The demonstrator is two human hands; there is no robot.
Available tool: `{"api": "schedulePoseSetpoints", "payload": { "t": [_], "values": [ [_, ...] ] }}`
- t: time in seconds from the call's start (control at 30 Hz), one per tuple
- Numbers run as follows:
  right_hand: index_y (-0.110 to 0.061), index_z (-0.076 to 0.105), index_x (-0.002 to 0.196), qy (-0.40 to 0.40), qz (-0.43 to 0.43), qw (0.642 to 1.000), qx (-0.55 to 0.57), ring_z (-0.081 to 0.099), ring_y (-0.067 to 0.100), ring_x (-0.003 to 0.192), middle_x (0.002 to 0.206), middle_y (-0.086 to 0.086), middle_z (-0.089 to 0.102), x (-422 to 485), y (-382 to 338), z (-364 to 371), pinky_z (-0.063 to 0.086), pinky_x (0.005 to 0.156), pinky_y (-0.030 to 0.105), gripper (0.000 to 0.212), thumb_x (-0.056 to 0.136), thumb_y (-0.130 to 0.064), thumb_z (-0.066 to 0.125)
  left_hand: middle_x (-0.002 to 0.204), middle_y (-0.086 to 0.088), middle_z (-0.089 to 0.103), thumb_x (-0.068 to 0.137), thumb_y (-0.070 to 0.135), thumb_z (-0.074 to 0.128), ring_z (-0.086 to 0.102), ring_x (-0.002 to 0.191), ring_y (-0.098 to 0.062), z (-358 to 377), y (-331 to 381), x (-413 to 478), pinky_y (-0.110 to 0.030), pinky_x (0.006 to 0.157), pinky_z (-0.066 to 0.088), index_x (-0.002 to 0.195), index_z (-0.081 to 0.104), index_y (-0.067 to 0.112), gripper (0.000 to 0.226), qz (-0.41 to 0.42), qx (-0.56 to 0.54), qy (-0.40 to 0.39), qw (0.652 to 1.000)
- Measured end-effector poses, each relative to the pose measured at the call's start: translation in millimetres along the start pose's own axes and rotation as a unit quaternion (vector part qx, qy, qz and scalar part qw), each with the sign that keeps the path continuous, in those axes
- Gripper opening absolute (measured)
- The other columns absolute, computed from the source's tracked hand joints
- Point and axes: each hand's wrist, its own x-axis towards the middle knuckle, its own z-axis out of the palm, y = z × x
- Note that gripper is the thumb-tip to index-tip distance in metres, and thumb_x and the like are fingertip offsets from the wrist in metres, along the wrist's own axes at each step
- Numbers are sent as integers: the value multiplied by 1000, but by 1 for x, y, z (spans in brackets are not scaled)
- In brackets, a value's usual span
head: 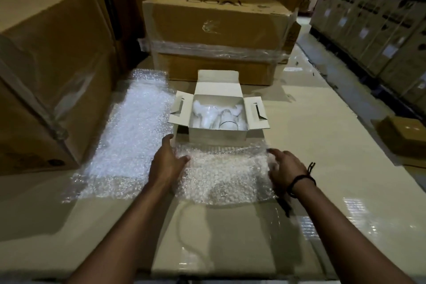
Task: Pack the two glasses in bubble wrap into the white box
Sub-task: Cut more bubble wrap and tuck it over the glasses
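Both hands flank the small bubble-wrap sheet (221, 168), laid just in front of the open white box (217, 136) mid work surface (322, 145), likely to square it for wrapping. The left hand (167, 163) lies flat, fingers straight; the right hand (285, 167) blurs, so we can't call its grip. In the box one glass (227, 122) shows; the second's lost in white.

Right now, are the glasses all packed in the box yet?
Not yet. Done: the white box stands open with a glass and white wrapping inside. In hand: the left hand and right hand touch a bubble wrap sheet before the box. To do: I cannot tell if both glasses are wrapped, and the flaps need closing.
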Motion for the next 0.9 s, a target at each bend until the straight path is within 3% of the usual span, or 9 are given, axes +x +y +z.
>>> {"api": "schedulePoseSetpoints", "payload": {
  "t": [0.17, 0.27, 0.4, 0.47, 0.57, 0.63, 0.73, 0.83, 0.9],
  "values": [
    [-20, 60, 126, 129, -218, 966, -56, 57, 35, 115, 136, 11, 54, -4, -14, 22, 48, 92, 43, 50, 83, -47, 58, 133, -12, 55, 81, 11, 77, 54, 107, -22, 1, -7, -11, -29, 83, 41, 147, 33, 25, 80, -2, -94, 16, 995],
    [-18, 54, 132, 32, -270, 960, -69, 55, 37, 120, 139, 13, 51, -3, -25, 38, 48, 93, 48, 66, 81, -58, 43, 125, -10, 58, 82, 6, 75, 58, 99, -21, -1, -13, -13, -28, 75, 49, 141, 44, 24, 68, -7, -128, 30, 991],
    [-33, 8, 152, -76, -209, 967, -124, -1, 20, 148, 161, -4, -1, -4, -26, 54, 3, 117, 47, 70, 91, -63, 27, 112, -13, 66, 81, 1, 74, 59, 69, -18, -7, -22, -12, -21, 51, 45, 121, 64, 17, 44, -17, -132, 31, 991],
    [-34, 3, 152, -65, -202, 969, -128, -7, 18, 147, 161, -6, -5, -2, -24, 54, -2, 117, 47, 76, 86, -69, 19, 112, -11, 66, 80, -2, 74, 58, 65, -15, -7, -25, -15, -15, 51, 44, 116, 66, 15, 41, -13, -99, 30, 995],
    [-35, 2, 151, -67, -195, 967, -147, -6, 19, 147, 160, -9, -7, 1, -19, 53, -1, 116, 49, 78, 83, -72, 12, 125, -3, 53, 82, -2, 69, 59, 101, -21, -4, -23, -23, -8, 78, 46, 121, 65, 13, 41, 43, 3, 61, 997],
    [-34, 8, 151, -85, -199, 967, -134, -2, 18, 148, 160, -8, -2, 2, -17, 52, 1, 117, 47, 68, 92, -63, 28, 137, -3, 48, 83, 9, 68, 43, 125, -28, 2, -25, -25, -34, 102, 39, 125, 63, 18, 43, 119, 158, 93, 976],
    [-27, 30, 147, 14, -185, 980, -72, 23, 19, 143, 156, -1, 27, 5, -16, 40, 20, 114, 39, 65, 90, -54, 45, 146, -1, 46, 88, 32, 57, 37, 135, -27, 13, -22, -27, -47, 106, 26, 130, 59, 27, 43, 224, 228, 47, 946],
    [-23, 47, 135, 144, -2, 989, 9, 44, 30, 125, 139, 7, 48, 9, -8, 21, 36, 101, 40, 55, 87, -49, 54, 159, 1, 26, 92, 55, 26, 19, 147, -21, 27, -21, -27, -49, 114, 11, 143, 43, 33, 58, 264, 301, -69, 914],
    [-17, 47, 129, 97, 112, 989, -28, 44, 36, 119, 131, 14, 48, 12, -1, 14, 36, 98, 43, 63, 81, -56, 59, 163, 2, 9, 93, 63, 21, 4, 150, -20, 33, -23, -27, -52, 116, 2, 152, 24, 36, 65, 252, 350, -152, 889]
  ]
}}
